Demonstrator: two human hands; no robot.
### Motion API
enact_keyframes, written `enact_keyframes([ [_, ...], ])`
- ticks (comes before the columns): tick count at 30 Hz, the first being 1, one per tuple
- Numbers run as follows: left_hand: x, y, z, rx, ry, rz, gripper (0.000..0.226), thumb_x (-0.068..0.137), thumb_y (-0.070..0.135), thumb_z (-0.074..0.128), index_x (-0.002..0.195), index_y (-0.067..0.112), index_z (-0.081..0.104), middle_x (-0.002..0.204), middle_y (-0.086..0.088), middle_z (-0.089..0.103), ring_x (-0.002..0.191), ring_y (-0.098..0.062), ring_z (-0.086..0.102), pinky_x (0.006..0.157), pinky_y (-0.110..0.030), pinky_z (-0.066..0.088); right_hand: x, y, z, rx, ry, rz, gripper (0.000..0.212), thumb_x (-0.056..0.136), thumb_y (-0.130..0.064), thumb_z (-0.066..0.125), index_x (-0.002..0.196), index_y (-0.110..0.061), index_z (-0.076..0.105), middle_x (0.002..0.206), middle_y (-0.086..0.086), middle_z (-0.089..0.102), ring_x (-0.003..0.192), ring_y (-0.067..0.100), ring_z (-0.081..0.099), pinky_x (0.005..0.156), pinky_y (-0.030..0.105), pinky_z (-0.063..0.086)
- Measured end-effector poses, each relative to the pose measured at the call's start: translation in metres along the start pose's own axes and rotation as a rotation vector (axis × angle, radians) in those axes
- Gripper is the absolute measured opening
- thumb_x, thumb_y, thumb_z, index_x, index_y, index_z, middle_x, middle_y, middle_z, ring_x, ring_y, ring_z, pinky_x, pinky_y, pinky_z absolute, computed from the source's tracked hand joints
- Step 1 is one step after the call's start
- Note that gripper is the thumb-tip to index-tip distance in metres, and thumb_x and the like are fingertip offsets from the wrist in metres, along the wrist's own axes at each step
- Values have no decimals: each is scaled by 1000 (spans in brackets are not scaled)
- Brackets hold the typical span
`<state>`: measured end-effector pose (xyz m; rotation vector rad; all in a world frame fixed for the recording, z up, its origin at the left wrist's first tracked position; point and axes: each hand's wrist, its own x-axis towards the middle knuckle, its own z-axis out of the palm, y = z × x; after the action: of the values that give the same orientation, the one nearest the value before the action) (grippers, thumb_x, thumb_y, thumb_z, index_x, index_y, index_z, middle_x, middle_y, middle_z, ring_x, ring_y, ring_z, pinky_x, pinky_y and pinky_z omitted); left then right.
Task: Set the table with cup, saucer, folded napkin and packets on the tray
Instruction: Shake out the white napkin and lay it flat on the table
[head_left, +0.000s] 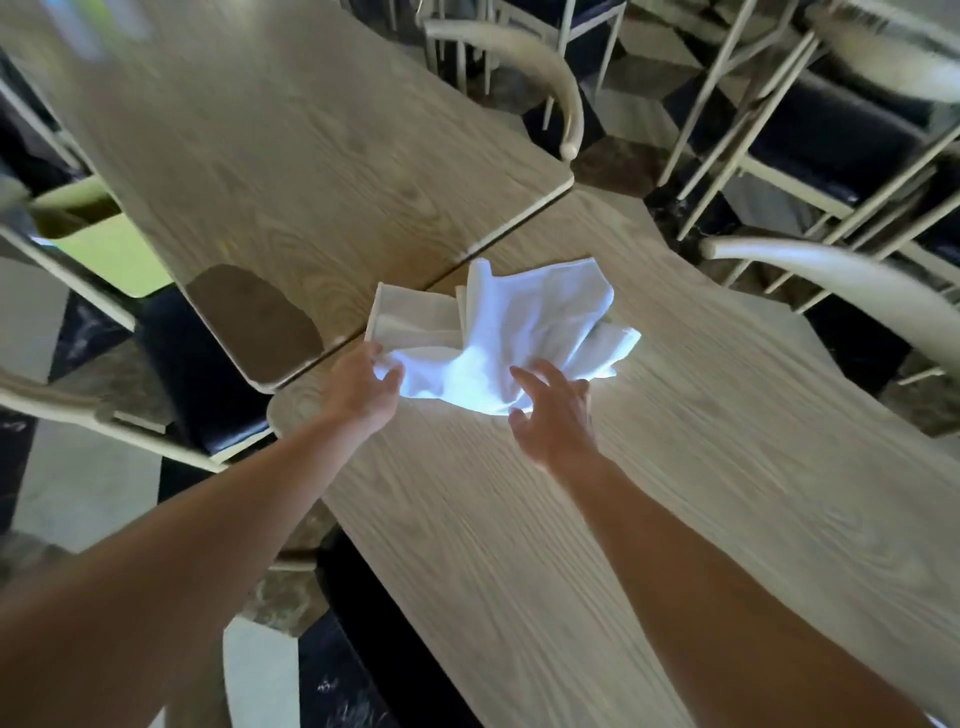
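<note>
A white cloth napkin (524, 327) lies rumpled and partly unfolded on the near wooden table (701, 467), its left part reaching over the seam onto the second table (291, 156). My left hand (363, 389) pinches the napkin's near left corner between thumb and fingers. My right hand (553, 418) is at the napkin's near right edge with fingers spread and curled around the cloth. No cup, saucer, packets or tray are in view.
Cream-framed chairs with dark seats stand around both tables: one at the left (78, 410), one at the far end (524, 67), others at the right (831, 280). The floor has dark and light tiles. The picture is motion-blurred.
</note>
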<state>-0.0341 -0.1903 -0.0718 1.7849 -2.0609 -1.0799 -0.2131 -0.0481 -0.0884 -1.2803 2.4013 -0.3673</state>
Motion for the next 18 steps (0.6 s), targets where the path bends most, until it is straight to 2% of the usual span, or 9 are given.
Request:
enact_keyframes([
  [2, 1, -2, 6, -41, -61, -16, 41, 86, 30, 63, 123, 11, 60, 127, -15, 62, 115, -36, 59, 96, -48, 49, -2, 1, 7, -24, 23, -28, 48, 87, -29, 60, 134, -36, 52, 151, -13, 34, 123, 32, 45, 100, 37, 38],
  [4, -9, -1, 10, -71, -113, -11, 31, 82, 33, 66, 105, 12, 67, 107, -17, 69, 98, -38, 65, 82, -47, 56, -9, 2, 10, -26, 14, -28, 47, 86, -29, 61, 132, -33, 54, 151, -11, 35, 123, 34, 46, 102, 37, 37],
  [6, -25, 4, 14, -52, -136, 51, 21, 80, 34, 67, 73, 15, 63, 69, -5, 63, 71, -25, 61, 62, -32, 46, -21, 3, 11, -18, -7, -4, 47, 86, -29, 60, 133, -29, 53, 152, -8, 36, 124, 34, 46, 103, 37, 35],
  [8, -45, 9, 16, 6, -163, 143, 32, 74, 37, 61, 55, 16, 48, 52, 5, 45, 61, -16, 47, 53, -28, 31, -38, 6, 7, -4, -62, 25, 48, 87, -28, 59, 134, -25, 51, 151, -6, 40, 127, 32, 46, 104, 37, 34],
  [10, -62, 12, 14, 167, -166, 283, 31, 69, 40, 55, 54, 14, 47, 50, 5, 48, 66, -21, 47, 55, -28, 36, -53, 9, -4, 13, -120, 58, 41, 86, -25, 57, 128, -23, 56, 140, 1, 55, 124, 31, 53, 100, 37, 40],
  [12, -73, 20, 9, 380, -151, 487, 30, 72, 40, 53, 62, 13, 57, 57, 3, 60, 77, -26, 48, 69, -34, 44, -62, 7, -26, 12, -139, 101, 33, 88, -25, 54, 120, -20, 59, 123, 10, 67, 117, 35, 59, 92, 39, 48],
  [14, -82, 42, 1, 497, -117, 632, 26, 75, 38, 53, 71, 14, 62, 58, 5, 61, 85, -25, 46, 73, -32, 35, -66, 1, -56, 35, -118, 92, 39, 91, -26, 53, 130, -21, 55, 126, 10, 65, 121, 33, 57, 96, 38, 47],
  [16, -97, 73, -10, 508, -120, 724, 21, 76, 35, 56, 74, 15, 63, 54, 7, 53, 87, -22, 49, 70, -30, 22, -70, -11, -88, 130, -56, 7, 49, 91, -22, 57, 139, -19, 50, 135, 7, 59, 128, 27, 51, 104, 34, 41],
  [18, -109, 100, -23, 434, -142, 819, 11, 75, 29, 61, 76, 21, 67, 58, 5, 60, 79, -22, 60, 68, -28, 23, -76, -29, -122, 198, -34, -109, 48, 85, -14, 61, 133, -18, 56, 131, 5, 60, 125, 22, 51, 104, 30, 39],
])
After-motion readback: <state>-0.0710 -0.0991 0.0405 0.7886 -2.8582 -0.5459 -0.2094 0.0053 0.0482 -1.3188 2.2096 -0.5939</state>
